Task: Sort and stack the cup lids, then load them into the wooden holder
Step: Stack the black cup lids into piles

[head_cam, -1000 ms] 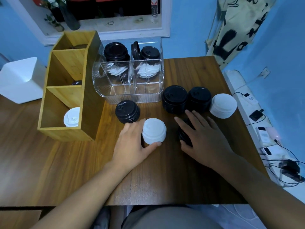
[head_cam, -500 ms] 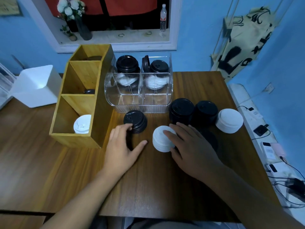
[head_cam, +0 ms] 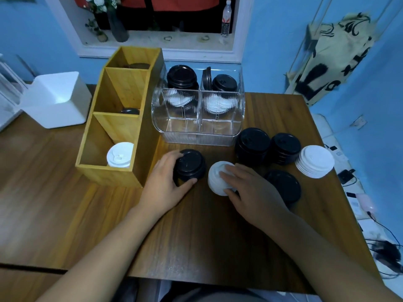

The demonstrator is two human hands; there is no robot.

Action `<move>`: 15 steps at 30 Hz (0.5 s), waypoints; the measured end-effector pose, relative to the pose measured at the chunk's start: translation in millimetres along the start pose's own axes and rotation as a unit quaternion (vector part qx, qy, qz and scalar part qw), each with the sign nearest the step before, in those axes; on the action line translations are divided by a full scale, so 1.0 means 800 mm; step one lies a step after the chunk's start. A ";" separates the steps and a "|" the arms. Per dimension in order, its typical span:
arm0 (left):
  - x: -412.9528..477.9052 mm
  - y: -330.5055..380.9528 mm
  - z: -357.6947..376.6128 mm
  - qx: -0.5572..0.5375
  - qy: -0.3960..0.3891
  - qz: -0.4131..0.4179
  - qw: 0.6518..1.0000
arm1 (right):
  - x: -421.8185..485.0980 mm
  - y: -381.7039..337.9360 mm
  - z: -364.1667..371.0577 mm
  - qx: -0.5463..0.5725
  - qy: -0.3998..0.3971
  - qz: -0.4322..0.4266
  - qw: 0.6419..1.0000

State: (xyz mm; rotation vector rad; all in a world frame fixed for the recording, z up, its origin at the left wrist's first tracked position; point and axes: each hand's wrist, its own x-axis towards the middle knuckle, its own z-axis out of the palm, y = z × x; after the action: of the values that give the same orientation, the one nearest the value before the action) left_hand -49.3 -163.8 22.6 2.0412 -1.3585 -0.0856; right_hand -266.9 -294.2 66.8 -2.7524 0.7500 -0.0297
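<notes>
Head view: six groups of cup lids sit on the wooden table (head_cam: pixel 196 240), four black and two white. The left hand (head_cam: pixel 165 186) grips the small black stack (head_cam: pixel 190 166), fingers round its far side and thumb on its near edge, just beside the wooden holder (head_cam: pixel 113 127). The right hand (head_cam: pixel 250 190) grasps the small white stack (head_cam: pixel 218 179) next to it, fingers draped over the top and thumb against the near side. Behind the right hand lies a low black pile (head_cam: pixel 285 186), partly hidden by the wrist. Farther back stand a tall black stack (head_cam: pixel 253 143), a second black stack (head_cam: pixel 284 148) touching it, and a wide white stack (head_cam: pixel 315 161) at the table's right edge. The holder has three compartments: white lids (head_cam: pixel 120 154) in the nearest, one black lid (head_cam: pixel 129 111) in the middle, a dark lid (head_cam: pixel 138 66) in the farthest. A clear organizer (head_cam: pixel 198 131) beside it carries two black stacks at the back and white lids behind its ribbed wall. A white bin (head_cam: pixel 58 99) stands to the left; a bottle (head_cam: pixel 226 18) and a vase (head_cam: pixel 115 27) sit on the sill. Half a second ago the left hand lay flat beside the black stack, only fingertips touching; now it wraps it. A second ago it held the white stack, which the right hand has since taken.
</notes>
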 end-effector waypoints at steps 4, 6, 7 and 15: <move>-0.029 -0.006 -0.012 -0.035 -0.019 0.008 0.999 | -0.004 -0.006 0.015 0.022 0.014 -0.015 1.000; -0.034 -0.007 -0.016 -0.055 -0.020 -0.002 0.998 | -0.003 -0.010 0.020 -0.001 0.036 -0.039 0.999; -0.034 -0.007 -0.017 -0.063 -0.017 -0.010 0.998 | -0.003 -0.011 0.021 -0.023 0.051 -0.053 0.997; -0.032 -0.004 -0.017 -0.076 -0.014 -0.068 0.995 | 0.031 -0.004 -0.026 0.046 0.073 -0.050 0.995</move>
State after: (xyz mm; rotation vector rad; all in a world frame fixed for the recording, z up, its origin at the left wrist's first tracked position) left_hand -52.7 -134.7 23.4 2.0076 -1.1888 -0.2707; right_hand -245.5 -309.7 86.3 -2.7179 0.6293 -0.2819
